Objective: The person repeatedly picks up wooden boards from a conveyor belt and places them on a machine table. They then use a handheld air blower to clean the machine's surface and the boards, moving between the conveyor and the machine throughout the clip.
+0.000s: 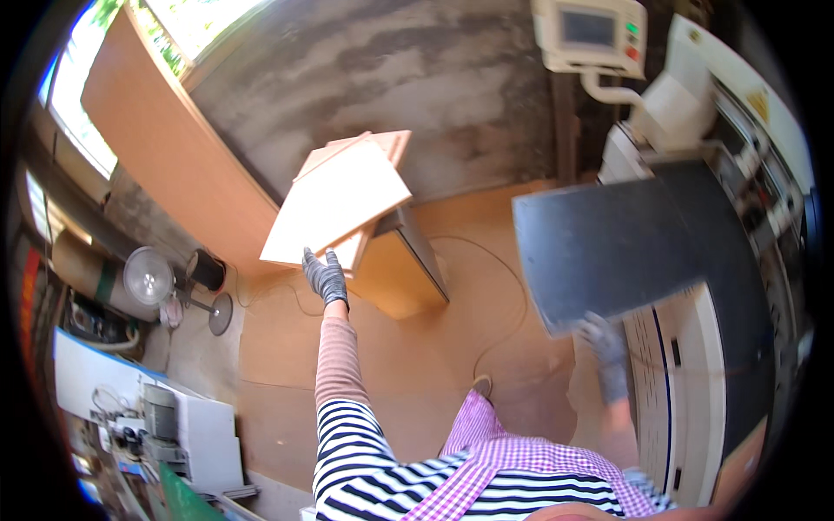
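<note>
My left hand (pixel 326 276), in a grey glove, reaches to the near edge of a white board (pixel 343 204). Its fingers are spread and touch that edge. The board lies askew on a few other panels (pixel 395 146) with light brown edges, stacked on a stand with a yellowish side (pixel 395 273). Lower right, my right hand (pixel 605 347), gloved too, hangs by the near edge of a dark machine table (pixel 599 252). Motion smears its fingers, so I cannot make out their pose.
A white control panel (pixel 591 35) with a screen hangs above the machine at the far right. A tall brown sheet (pixel 174 130) leans at the left. A fan (pixel 149 276) stands left, and a thin cable (pixel 512 326) crosses the brown floor covering.
</note>
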`<state>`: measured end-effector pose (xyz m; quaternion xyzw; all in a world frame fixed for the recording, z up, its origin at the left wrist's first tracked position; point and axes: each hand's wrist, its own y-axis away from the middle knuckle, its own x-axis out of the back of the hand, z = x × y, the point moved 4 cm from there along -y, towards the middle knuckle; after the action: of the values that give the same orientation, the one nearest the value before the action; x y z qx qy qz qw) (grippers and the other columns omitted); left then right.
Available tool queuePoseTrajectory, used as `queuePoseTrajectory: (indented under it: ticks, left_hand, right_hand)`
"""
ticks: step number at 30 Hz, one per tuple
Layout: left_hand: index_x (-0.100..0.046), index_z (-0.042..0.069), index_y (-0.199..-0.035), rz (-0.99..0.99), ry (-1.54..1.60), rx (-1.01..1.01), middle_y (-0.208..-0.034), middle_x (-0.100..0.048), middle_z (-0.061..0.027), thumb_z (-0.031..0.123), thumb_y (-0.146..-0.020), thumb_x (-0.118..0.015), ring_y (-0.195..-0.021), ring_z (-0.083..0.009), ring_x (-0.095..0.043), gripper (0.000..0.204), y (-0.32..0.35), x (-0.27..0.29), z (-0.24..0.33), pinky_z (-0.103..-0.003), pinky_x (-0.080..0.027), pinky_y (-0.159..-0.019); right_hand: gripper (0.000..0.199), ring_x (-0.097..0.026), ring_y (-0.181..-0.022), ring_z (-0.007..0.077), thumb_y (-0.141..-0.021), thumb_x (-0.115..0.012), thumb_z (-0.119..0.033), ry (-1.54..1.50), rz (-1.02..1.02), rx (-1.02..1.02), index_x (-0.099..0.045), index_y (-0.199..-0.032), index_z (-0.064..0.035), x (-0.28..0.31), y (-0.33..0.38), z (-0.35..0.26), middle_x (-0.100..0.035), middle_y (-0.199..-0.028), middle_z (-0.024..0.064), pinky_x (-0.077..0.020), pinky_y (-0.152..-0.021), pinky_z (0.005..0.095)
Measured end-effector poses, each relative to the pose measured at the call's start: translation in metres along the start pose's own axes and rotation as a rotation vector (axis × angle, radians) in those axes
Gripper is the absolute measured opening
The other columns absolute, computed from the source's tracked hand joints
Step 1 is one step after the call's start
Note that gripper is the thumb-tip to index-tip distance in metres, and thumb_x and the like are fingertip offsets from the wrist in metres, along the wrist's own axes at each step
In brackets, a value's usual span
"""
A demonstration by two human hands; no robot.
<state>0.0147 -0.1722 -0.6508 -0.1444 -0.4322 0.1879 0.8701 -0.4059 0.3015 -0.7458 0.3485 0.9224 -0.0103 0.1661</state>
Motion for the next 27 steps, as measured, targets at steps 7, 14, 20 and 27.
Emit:
queuePoseTrajectory:
  ticks: [7, 14, 20, 27]
  left_hand:
    - [-0.041, -0.002, -0.139, -0.231, -0.299, 0.17, -0.139, -0.045, -0.0257, 0.054, -0.083, -0.061, -0.13, -0.0367, -0.043, 0.081, -0.117, -0.08, -0.076, -0.045, -0.033, -0.109]
    - [-0.043, -0.008, -0.134, -0.2, -0.129, 0.169, -0.135, -0.046, -0.029, 0.042, -0.078, -0.073, -0.127, -0.0389, -0.045, 0.081, -0.105, -0.065, -0.09, -0.042, -0.036, -0.108]
    - [-0.048, -0.008, -0.127, -0.638, 0.856, 0.724, -0.119, -0.058, -0.0162, 0.012, -0.08, -0.077, -0.107, -0.0217, -0.058, 0.059, 0.068, -0.021, -0.015, -0.032, -0.049, -0.091]
    - [-0.048, -0.005, -0.129, -1.103, 0.544, 0.429, -0.117, -0.061, -0.0158, 0.029, -0.083, -0.075, -0.102, -0.0248, -0.06, 0.063, 0.286, -0.053, 0.144, -0.037, -0.049, -0.089]
  right_hand:
    - [0.084, -0.037, -0.135, 0.0337, -0.087, -0.06, -0.054, 0.661, -0.401, -0.189, -0.038, -0.138, 0.0091, -0.427, -0.357, 0.045, -0.039, -0.144, 0.0266, -0.0325, -0.108, 0.0357]
    - [0.041, -0.063, -0.08, 0.0245, -0.086, -0.07, -0.029, 0.443, -0.516, -0.236, -0.063, -0.103, 0.0082, -0.483, -0.395, 0.106, -0.067, -0.092, 0.0171, -0.0493, -0.073, 0.0367]
    - [0.032, -0.061, -0.079, 0.0169, -0.085, -0.066, -0.019, 0.491, -0.119, -0.233, -0.065, -0.106, 0.0049, -0.249, -0.248, 0.037, -0.067, -0.093, 0.0107, -0.0501, -0.074, 0.0326]
    - [0.04, -0.063, -0.074, 0.0359, -0.088, -0.059, -0.04, 1.11, 0.361, -0.119, -0.064, -0.085, -0.0001, 0.053, -0.121, -0.038, -0.065, -0.084, 0.0227, -0.0495, -0.068, 0.0423]
